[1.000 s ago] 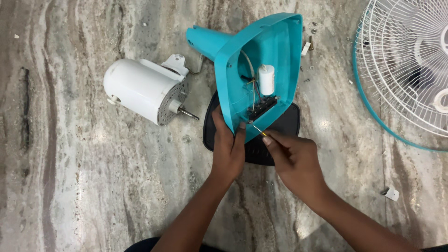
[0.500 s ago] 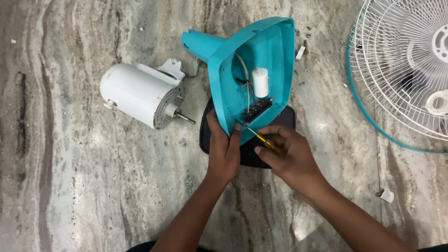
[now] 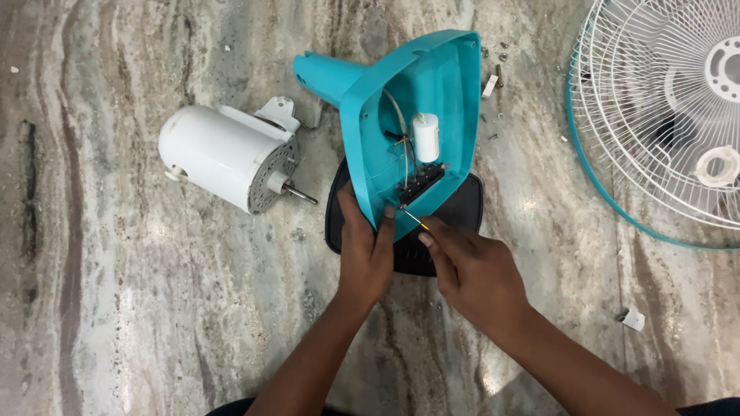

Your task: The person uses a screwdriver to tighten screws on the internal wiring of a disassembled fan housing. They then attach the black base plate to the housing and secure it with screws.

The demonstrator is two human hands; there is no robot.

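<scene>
fan grille point(image 3: 663, 115): well right of housing | white motor point(image 3: 223, 158): left of housing, shaft toward it | teal housing point(image 3: 412, 123): hollow up on black plate point(image 3: 462, 212), long axis away from person | left hand point(image 3: 366, 250): clasps housing's near rim | right hand point(image 3: 474, 270): pinches thin screwdriver point(image 3: 412, 217), tip up-left at switch block point(image 3: 422, 183) | loose screws point(image 3: 497, 73): right of housing

Single head camera, looking steeply down, close over marble floor point(image 3: 154, 308).
</scene>
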